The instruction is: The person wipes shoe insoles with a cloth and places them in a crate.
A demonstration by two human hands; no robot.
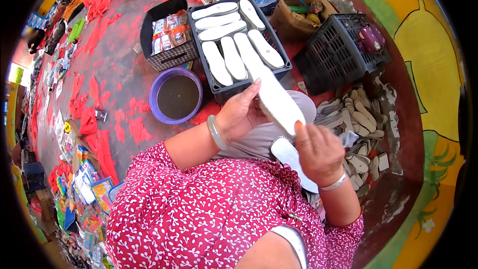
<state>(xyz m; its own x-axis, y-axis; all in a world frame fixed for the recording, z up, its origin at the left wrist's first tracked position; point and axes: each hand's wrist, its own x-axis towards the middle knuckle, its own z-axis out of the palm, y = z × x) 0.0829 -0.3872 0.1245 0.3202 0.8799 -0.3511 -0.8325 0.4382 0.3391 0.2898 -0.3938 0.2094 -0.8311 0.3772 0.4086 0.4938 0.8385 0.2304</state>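
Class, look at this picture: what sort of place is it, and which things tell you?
Probably an informal floor-level shoe-sole workshop: a black crate filled with white insoles, a heap of grey soles on the floor, and red scraps strewn about.

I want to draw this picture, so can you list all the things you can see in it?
white insole in the hands: one, white, held up between both hands
second white insole: one, white, on the lap under the right hand
black crate of insoles: one, black, holding about eight white insoles, ahead of the hands
purple bowl: one, purple with dark liquid, left of the crate
empty black crate: one, black, at the right
pile of grey soles: many, grey-beige, on the floor at the right
red scraps: many, red, scattered at the left
left hand: grips the held insole, green bangle
right hand: grips its lower end, silver bangle
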